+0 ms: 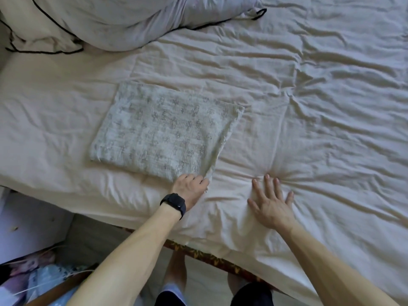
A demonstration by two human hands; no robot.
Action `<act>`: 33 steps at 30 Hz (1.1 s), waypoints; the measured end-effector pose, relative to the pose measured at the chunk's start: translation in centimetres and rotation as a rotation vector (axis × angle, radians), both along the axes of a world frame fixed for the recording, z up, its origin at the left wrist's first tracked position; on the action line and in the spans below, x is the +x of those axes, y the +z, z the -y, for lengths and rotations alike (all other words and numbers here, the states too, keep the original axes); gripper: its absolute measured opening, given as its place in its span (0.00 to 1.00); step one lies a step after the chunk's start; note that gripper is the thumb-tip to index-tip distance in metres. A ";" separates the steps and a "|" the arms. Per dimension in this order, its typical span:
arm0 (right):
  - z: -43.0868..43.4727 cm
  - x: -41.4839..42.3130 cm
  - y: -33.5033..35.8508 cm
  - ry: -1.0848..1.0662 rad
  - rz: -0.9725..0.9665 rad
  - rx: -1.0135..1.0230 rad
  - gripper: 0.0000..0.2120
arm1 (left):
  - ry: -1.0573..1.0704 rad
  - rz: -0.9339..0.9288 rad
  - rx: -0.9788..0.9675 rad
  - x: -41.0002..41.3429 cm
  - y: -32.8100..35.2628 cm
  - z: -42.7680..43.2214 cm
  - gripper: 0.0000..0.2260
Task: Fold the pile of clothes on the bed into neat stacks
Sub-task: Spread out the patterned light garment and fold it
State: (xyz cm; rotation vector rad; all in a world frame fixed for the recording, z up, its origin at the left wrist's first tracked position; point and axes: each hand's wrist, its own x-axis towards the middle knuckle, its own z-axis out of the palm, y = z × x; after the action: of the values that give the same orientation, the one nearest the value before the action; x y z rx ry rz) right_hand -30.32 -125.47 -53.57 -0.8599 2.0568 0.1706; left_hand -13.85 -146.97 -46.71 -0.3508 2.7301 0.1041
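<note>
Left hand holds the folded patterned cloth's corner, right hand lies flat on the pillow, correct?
No: the head view shows the right hand flat on the bedsheet, not the pillow. The left hand does hold the folded patterned cloth by its corner.

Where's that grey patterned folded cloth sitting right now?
In the head view, the folded cloth lies flat on the bed, left of centre, between the pillow and the left hand, which pinches its near right corner.
</note>
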 end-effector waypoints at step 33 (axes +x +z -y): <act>36.9 -1.7 6.5 -1.130 0.197 -0.558 0.10 | 1.199 -0.778 0.793 8.5 6.5 15.1 0.18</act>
State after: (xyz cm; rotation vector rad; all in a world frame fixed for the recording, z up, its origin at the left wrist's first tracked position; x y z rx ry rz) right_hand -32.02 -162.39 -47.07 0.0976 2.1119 -1.0832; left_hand -5.38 -162.10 -40.24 -1.8724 2.3255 1.8396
